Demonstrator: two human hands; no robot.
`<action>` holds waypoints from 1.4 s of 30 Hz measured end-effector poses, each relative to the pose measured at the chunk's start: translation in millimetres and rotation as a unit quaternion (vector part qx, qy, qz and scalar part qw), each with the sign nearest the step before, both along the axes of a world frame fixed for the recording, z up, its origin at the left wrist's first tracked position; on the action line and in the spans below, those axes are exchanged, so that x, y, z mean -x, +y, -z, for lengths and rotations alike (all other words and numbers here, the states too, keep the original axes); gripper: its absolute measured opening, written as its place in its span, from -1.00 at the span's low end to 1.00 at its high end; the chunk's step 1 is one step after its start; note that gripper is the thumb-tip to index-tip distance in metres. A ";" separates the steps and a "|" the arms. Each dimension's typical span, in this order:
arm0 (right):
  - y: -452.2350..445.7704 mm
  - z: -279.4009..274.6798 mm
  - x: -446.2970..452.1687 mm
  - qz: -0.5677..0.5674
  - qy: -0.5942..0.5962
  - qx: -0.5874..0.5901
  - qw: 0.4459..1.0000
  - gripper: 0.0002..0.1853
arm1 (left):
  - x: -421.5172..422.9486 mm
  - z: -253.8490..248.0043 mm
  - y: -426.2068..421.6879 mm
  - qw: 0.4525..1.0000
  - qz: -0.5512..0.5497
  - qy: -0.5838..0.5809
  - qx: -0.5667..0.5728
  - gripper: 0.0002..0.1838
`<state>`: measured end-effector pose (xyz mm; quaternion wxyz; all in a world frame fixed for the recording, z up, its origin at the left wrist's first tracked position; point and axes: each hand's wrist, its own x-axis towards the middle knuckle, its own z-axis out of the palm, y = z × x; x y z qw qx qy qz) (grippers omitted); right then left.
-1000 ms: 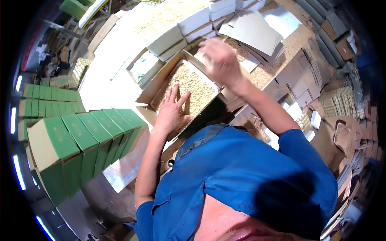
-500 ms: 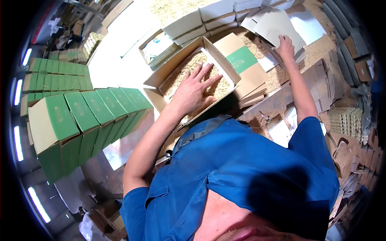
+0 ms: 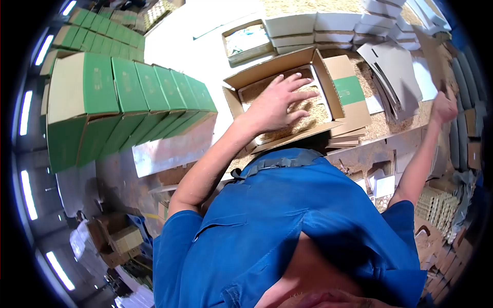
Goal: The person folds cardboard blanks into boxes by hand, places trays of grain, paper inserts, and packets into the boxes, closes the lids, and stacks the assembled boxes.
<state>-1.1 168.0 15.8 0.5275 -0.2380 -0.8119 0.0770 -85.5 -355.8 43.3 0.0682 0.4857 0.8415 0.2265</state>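
My left hand (image 3: 280, 102) is over an open cardboard box (image 3: 328, 84), its fingers spread and holding nothing. Inside the box is a white-edged tray (image 3: 317, 82) filled with tan, grainy material (image 3: 316, 110) like wood shavings; whether my fingertips touch it I cannot tell. Far out to the right, my right hand (image 3: 444, 108) is closed at the lower end of a brown cardboard sheet (image 3: 431, 61), which stands slanted at the table's right end. Grey-white cardboard sheets (image 3: 395, 77) lie to the left of that hand.
Green and tan cartons (image 3: 97, 87) stand in a row on the left. Flat cartons with a green band (image 3: 349, 90) lie right of the box. White-sided trays (image 3: 292, 25) are stacked behind, beside a small open box (image 3: 246, 43). Egg trays (image 3: 436, 208) are piled at lower right.
My right hand has left the grey-white sheets and moved outward to the right, to the brown cardboard sheet. My left hand stays over the box, and the whole view has turned.
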 end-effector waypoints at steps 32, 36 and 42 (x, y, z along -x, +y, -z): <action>-392.1 -14.1 99.6 -0.598 -0.387 -0.150 0.685 -0.79 | 323.8 225.2 -60.6 0.949 -0.281 0.085 0.116 -0.70; -378.9 -20.0 85.3 -0.537 -0.537 -0.017 0.650 -0.72 | 350.1 244.5 -69.3 0.939 -0.339 -0.034 0.047 -0.61; -378.7 -5.8 82.9 -0.529 -0.488 0.000 0.695 -0.73 | 336.6 239.0 -63.1 0.941 -0.318 0.040 0.107 -0.60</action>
